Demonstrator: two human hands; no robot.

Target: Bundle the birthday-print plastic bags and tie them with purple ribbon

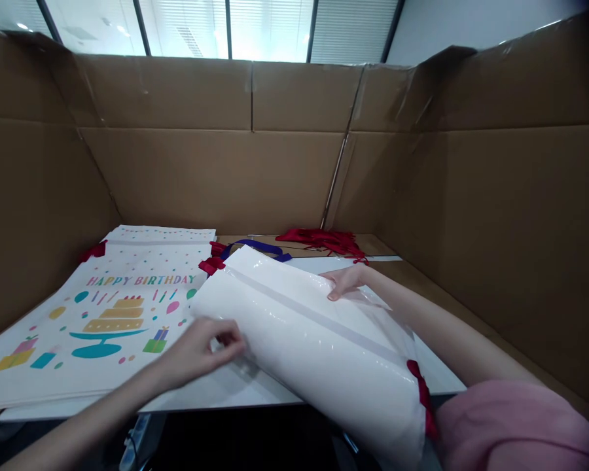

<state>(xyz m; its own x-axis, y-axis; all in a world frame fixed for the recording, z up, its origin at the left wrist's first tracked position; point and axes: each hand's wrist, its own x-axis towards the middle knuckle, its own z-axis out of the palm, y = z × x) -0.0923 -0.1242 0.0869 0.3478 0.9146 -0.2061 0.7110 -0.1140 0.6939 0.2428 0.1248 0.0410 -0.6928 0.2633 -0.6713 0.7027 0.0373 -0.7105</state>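
A glossy white drawstring bag (319, 333) lies tilted across the front of the board, its plain side up. Red ribbon ends stick out at its upper left corner and lower right side. My right hand (346, 281) grips its far edge, thumb on top and the other fingers hidden underneath. By its near left edge, my left hand (213, 347) is closed with curled fingers; whether it pinches anything is hidden. Left of both hands lies a stack of white birthday bags (112, 314) printed with a cake, balloons and presents, with red ribbons at its sides.
Behind the white bag lie a blue ribbon (260, 247) and a heap of red ribbons (324, 241). A white board (269, 386) supports the bags. Tall cardboard walls (201, 176) enclose the left, back and right. Below the front edge it is dark.
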